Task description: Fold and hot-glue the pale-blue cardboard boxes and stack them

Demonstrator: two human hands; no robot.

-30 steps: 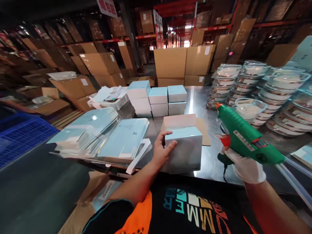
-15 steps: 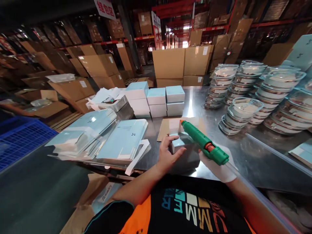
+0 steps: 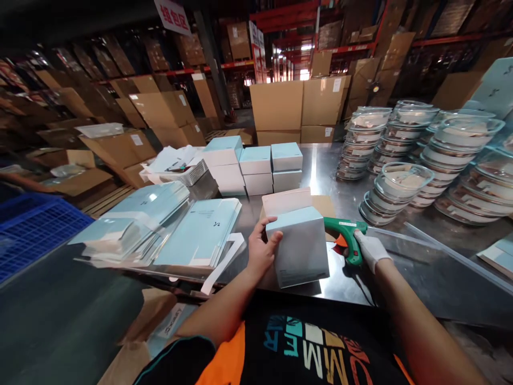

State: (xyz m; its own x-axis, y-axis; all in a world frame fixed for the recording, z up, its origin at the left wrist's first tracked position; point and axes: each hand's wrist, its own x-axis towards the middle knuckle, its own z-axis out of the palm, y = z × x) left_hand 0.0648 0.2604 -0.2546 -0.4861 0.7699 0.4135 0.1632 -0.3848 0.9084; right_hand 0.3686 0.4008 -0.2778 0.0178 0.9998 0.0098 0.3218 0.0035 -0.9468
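Note:
My left hand [image 3: 259,250] grips the left side of a pale blue and white box [image 3: 298,247], tilted up at the near edge of the steel table [image 3: 401,272]. My right hand [image 3: 371,250], in a white glove, holds a green glue gun [image 3: 345,235] by its handle just right of the box. The gun's nozzle is hidden behind the box. The box's open flap rises at the back, over a brown cardboard sheet [image 3: 325,206].
Finished blue boxes [image 3: 256,164] are stacked at the table's middle. Flat blue box blanks [image 3: 202,232] lie to the left. Stacks of lidded clear bowls [image 3: 425,155] fill the right. A blue crate [image 3: 32,224] stands far left; cartons line the back.
The glue gun swung from raised at the right, over the box, down to behind its right side. My left hand tipped the box back up.

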